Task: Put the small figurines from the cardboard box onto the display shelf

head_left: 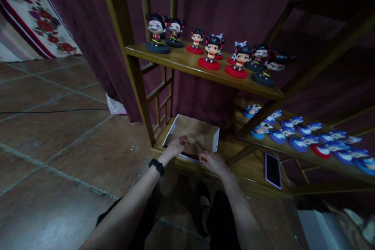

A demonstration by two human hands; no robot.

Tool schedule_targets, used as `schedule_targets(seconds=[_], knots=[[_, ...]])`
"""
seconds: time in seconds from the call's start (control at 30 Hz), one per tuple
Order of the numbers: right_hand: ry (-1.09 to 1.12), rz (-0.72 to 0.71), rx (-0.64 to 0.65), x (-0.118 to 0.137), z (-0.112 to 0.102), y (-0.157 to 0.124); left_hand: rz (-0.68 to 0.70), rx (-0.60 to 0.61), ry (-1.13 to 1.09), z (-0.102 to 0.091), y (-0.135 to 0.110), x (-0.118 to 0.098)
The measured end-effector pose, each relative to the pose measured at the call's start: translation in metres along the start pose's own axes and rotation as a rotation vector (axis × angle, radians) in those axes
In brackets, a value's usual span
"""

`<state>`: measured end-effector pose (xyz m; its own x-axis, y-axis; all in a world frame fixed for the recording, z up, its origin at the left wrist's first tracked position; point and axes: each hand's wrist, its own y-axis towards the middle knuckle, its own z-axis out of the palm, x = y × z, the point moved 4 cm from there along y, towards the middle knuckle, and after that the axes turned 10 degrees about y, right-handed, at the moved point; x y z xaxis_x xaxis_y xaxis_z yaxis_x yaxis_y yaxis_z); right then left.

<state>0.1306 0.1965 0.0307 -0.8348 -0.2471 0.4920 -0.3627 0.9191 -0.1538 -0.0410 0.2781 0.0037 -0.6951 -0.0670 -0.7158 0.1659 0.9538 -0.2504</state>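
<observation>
A shallow open cardboard box (202, 123), white outside and brown inside, rests on the low wooden shelf before me. Over its front left part, my left hand (177, 145) reaches in with fingers curled together; whatever they may pinch is too small to make out. My right hand (212, 161) is closed at the front right rim of the box, its fingers bent over the edge. A dark band circles my left wrist.
On the upper shelf (175, 59) stand several figurines (212, 49) on red or dark bases. More figurines (304, 140), mostly on blue bases, line the right shelf. A phone (273, 170) lies on the low shelf. A dark curtain (88, 27) hangs at left.
</observation>
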Motion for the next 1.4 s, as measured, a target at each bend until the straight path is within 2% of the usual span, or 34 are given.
schedule_targets(seconds=[0.23,0.37,0.43,0.5,0.63,0.73,0.8,0.93,1.1,1.27,1.4], knots=[[0.052,0.012,0.007,0.0,0.001,0.002,0.0,0.003,0.116,-0.002,0.003,0.004],[0.12,0.022,-0.024,-0.002,0.001,0.004,-0.041,0.005,0.037,-0.003,0.004,0.004],[0.217,0.011,-0.062,-0.003,-0.001,0.005,-0.063,-0.001,-0.151,-0.007,0.002,0.002],[0.357,0.01,-0.165,-0.005,-0.005,0.009,-0.107,0.031,-0.441,-0.009,-0.002,-0.001],[0.789,0.087,-0.469,-0.019,-0.011,0.022,-0.259,0.267,-1.003,-0.006,-0.01,-0.008],[1.154,0.108,-0.554,-0.027,-0.005,0.035,-0.312,0.364,-1.234,-0.004,-0.011,-0.013],[1.269,0.099,-0.595,-0.028,-0.003,0.041,-0.315,0.379,-1.321,-0.002,-0.01,-0.016],[1.399,0.082,-0.698,-0.023,-0.004,0.046,-0.286,0.39,-1.413,-0.001,-0.008,-0.02],[1.673,0.002,-0.708,-0.01,-0.01,0.048,-0.252,0.402,-1.472,0.003,-0.008,-0.023],[1.578,0.074,-0.782,-0.01,-0.015,0.046,-0.245,0.427,-1.454,0.011,-0.01,-0.027],[1.56,0.031,-0.768,-0.005,-0.014,0.049,-0.237,0.47,-1.431,0.014,-0.012,-0.031]])
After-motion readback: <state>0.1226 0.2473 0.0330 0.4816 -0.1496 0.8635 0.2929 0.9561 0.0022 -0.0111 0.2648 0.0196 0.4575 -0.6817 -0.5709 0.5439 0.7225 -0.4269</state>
